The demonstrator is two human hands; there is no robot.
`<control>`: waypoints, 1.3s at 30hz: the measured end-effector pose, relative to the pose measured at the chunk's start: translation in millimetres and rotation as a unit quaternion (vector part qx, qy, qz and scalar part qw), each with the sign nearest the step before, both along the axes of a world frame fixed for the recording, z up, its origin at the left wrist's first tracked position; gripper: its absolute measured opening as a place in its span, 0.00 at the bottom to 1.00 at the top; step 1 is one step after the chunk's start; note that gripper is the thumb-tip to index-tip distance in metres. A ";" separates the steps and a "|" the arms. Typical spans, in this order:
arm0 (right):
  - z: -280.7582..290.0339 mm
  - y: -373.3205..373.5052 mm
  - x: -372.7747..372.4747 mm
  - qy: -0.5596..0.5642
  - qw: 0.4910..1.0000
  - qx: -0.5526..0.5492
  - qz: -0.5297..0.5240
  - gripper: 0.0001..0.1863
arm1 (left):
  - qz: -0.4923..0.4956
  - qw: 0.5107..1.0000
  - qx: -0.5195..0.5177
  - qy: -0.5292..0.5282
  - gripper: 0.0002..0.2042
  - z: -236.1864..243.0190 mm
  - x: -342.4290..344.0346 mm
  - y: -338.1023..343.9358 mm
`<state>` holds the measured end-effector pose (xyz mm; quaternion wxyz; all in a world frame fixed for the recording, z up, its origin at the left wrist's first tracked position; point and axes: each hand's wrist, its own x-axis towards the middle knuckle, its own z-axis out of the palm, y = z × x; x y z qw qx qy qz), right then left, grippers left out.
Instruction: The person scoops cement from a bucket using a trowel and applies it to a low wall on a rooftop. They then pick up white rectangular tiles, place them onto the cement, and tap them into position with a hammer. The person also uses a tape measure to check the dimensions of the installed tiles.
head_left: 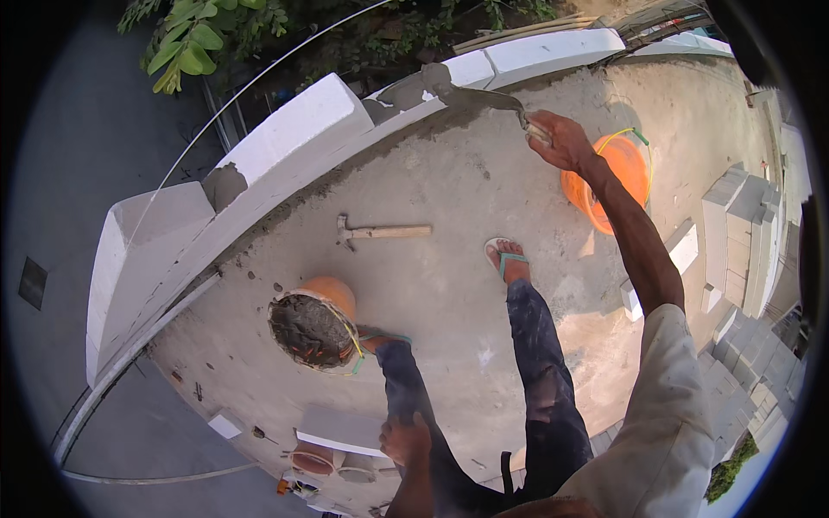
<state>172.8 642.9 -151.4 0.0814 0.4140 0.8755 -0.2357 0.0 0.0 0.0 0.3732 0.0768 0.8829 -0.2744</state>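
Note:
My right hand (560, 140) grips a trowel (488, 99) by its wooden handle, with the blade at grey mortar (400, 93) on the white block wall (294, 129), in a gap between blocks. My left hand (406, 440) is low by my left leg, fingers curled; whatever they may hold is hidden. An orange bucket (332, 295) full of wet mortar stands by my left foot. A claw hammer (401, 231) lies on the concrete floor (449, 319). A second orange bucket (629, 173) with a yellow handle stands beyond my right forearm.
Stacks of grey blocks (738, 233) and loose white blocks (684, 246) lie at the right. A grey block (341, 423) and pans (313, 457) sit behind me at the bottom. A thin rod (231, 95) arches over the wall, outside which are leafy branches (186, 47) and a lower grey surface.

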 end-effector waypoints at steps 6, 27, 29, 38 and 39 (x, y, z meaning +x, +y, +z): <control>-2.0 56.3 -3.2 -0.072 0.946 0.302 0.090 0.36 | -0.031 0.999 -0.003 0.015 0.31 -7.6 35.8 23.1; -129.2 -3.6 61.5 0.065 0.960 0.190 -0.193 0.24 | -0.066 0.997 -0.025 0.022 0.31 -10.2 58.4 35.3; -130.4 -13.1 58.3 0.090 0.957 0.170 -0.218 0.24 | -0.071 0.997 -0.026 0.026 0.31 -11.6 60.4 32.5; -142.6 -30.9 78.1 0.110 0.945 0.177 -0.252 0.23 | -0.061 0.998 0.013 -0.001 0.30 -7.1 40.3 21.1; -133.7 -60.6 75.7 0.105 0.952 0.149 -0.245 0.24 | -0.046 0.999 0.017 -0.001 0.30 -6.0 42.2 22.2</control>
